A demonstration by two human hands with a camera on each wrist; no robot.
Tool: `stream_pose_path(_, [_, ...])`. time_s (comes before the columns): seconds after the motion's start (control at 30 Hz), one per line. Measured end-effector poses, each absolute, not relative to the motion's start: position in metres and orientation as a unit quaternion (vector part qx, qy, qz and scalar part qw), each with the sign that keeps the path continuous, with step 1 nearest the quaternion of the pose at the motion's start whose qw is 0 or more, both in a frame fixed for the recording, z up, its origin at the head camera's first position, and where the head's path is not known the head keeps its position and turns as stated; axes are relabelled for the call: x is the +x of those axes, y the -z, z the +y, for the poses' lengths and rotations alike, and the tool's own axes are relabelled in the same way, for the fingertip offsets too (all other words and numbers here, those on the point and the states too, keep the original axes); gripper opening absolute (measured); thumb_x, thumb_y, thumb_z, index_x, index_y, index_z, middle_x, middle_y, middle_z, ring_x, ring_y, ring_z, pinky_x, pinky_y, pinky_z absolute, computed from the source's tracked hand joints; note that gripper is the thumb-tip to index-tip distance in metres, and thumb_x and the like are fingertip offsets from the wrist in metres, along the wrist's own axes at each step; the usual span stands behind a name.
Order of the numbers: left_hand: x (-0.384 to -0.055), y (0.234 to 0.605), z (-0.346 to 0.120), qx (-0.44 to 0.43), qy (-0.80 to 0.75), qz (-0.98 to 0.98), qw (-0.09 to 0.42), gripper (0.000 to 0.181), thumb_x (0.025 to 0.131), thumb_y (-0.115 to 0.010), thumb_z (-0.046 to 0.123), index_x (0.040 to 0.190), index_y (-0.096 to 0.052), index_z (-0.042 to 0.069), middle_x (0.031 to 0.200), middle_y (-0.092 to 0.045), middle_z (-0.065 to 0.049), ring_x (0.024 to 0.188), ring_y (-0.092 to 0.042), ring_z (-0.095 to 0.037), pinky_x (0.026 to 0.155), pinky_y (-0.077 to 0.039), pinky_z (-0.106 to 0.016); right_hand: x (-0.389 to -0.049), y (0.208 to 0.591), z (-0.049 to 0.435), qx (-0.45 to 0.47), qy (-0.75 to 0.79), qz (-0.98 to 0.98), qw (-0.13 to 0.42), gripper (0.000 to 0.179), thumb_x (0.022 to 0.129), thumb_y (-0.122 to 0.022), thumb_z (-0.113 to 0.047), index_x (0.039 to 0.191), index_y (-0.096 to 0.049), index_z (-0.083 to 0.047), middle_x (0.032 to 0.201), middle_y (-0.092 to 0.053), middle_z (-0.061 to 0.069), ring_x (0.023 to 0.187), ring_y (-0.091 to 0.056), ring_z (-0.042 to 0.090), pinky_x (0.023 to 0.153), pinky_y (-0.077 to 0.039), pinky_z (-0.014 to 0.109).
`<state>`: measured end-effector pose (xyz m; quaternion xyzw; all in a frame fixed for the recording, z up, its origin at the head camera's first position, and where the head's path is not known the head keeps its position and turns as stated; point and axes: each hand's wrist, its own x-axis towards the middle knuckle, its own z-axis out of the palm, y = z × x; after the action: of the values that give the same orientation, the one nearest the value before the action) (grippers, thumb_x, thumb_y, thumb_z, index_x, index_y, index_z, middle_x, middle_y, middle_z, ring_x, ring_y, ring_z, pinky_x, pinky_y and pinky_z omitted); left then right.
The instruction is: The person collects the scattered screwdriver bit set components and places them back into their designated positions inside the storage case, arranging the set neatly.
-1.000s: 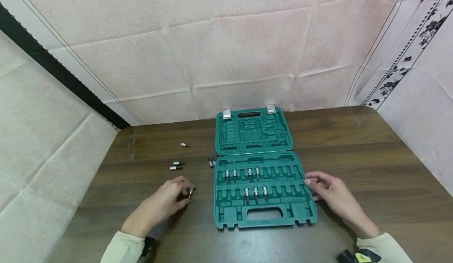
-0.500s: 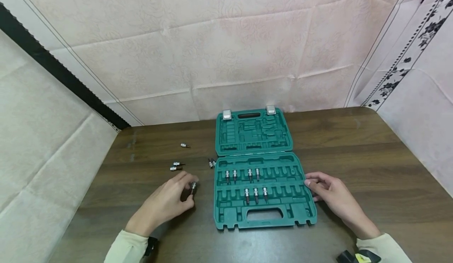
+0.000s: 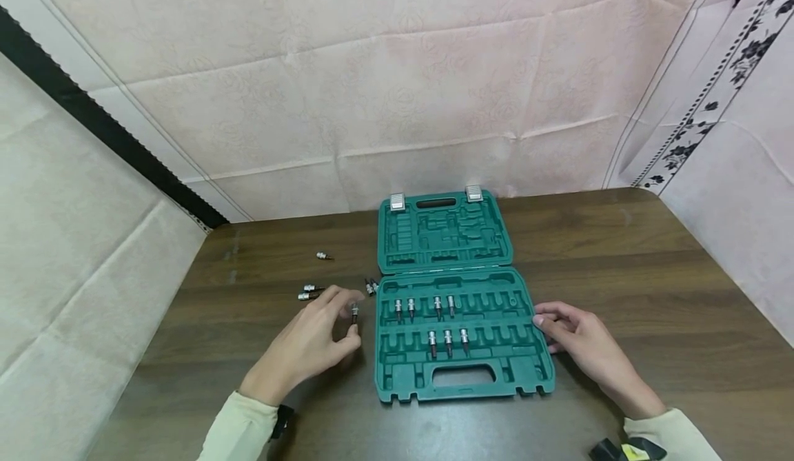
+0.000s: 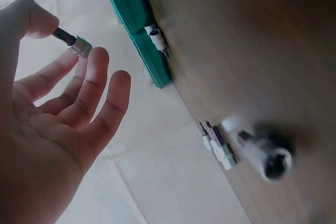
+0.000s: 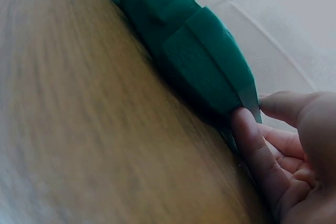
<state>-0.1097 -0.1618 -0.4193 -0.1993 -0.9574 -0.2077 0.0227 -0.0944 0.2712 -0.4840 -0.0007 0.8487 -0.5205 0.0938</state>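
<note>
Left hand [image 3: 304,347]: pinch on bit socket [image 4: 80,46] — right hand [image 3: 583,342]: grip on green case [image 3: 400,378] (edge)

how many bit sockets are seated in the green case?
7, all in the near half of the case: far row, a left pair and a right pair; near row, a trio. None looks hidden.

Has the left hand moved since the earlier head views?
Yes. The left hand has moved rightward and farther from the person, nearer the green case, pinching a bit socket.
</note>
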Motion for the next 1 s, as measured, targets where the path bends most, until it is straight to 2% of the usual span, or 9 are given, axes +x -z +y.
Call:
stream_pose_path(0.33, [-0.113,0.418,-0.15,-0.213,0.218,-0.952,0.028,0.029,0.093,-0.071,0.023,0.121,-0.073,0.018,0.116,-0.061,0.009,0.099,-0.067,-0.007,0.077,-0.057,-0.03,-0.096,0.483,0.27,-0.002,0.523,0.846,0.101,0.048,0.108,-0.063,-0.032,0.141,-0.06,0.003,0.115,-0.07,0.012,0.093,-0.069,0.01,0.075,-0.061,0.029])
stream_pose_path(0.8, [-0.116,0.417,-0.136,-0.23,0.215,-0.949,0.035,0.031,0.094,-0.073,0.024,0.124,-0.073,0.014,0.12,-0.062,0.005,0.1,-0.066,-0.009,0.08,-0.059,-0.032,-0.093,0.483,0.271,-0.001,0.521,0.848,0.095,0.048,0.108,-0.064,-0.032,0.141,-0.06,0.003,0.113,-0.07,0.012,0.091,-0.069,0.011,0.075,-0.061,0.03])
stream_pose_path(1.0, [-0.117,0.417,-0.127,-0.249,0.215,-0.943,0.041,0.033,0.095,-0.074,0.023,0.125,-0.073,0.01,0.122,-0.063,0.001,0.093,-0.063,-0.014,0.078,-0.057,-0.031,-0.093,0.484,0.271,-0.001,0.524,0.847,0.093,0.048,0.108,-0.064,-0.032,0.141,-0.061,0.003,0.114,-0.07,0.012,0.091,-0.069,0.011,0.075,-0.061,0.03])
